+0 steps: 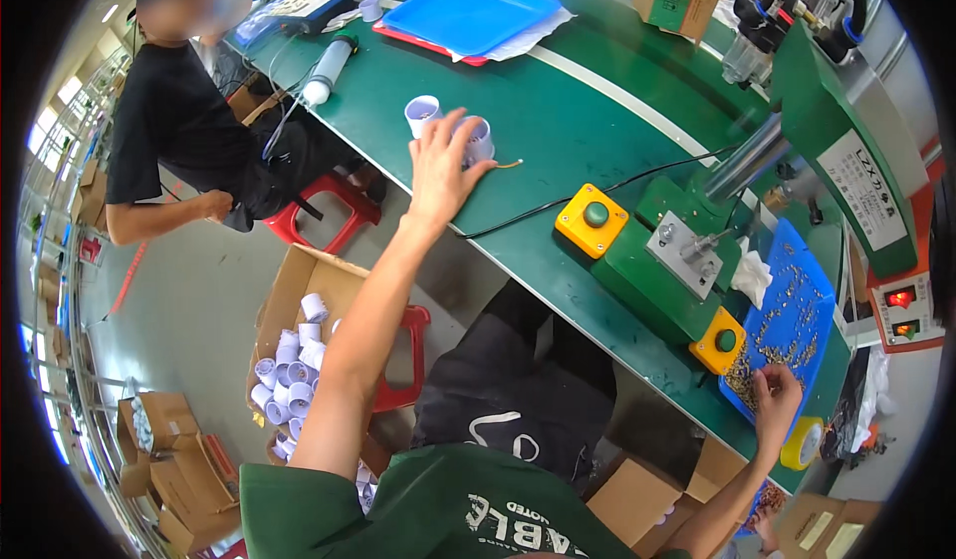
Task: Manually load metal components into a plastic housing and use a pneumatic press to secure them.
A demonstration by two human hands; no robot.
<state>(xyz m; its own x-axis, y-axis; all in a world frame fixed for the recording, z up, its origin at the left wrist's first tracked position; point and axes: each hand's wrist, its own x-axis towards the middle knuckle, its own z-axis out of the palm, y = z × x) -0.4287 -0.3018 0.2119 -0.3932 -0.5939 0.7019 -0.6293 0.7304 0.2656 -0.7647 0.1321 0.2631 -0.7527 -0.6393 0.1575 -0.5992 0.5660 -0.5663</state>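
Observation:
My left hand [441,166] reaches across the green table with its fingers spread against a small white cup [482,141]. The index finger covers part of that cup, and the thumb points right, beside a thin wire-like piece [510,165]. Another white cup [422,111] stands upright just behind the fingers, with small bits inside. My right hand [778,400] is at the near end of a blue tray [819,305] strewn with small brass-coloured parts [767,345]. Its fingers are curled together; whatever they pinch is too small to make out.
A green press [687,250] with two yellow button boxes [592,221] stands between my hands. Stacked trays [473,11] lie farther back. A carton of white cups [299,360] is below on the left. A seated person [189,131] is at far left. Yellow tape [802,444] sits right.

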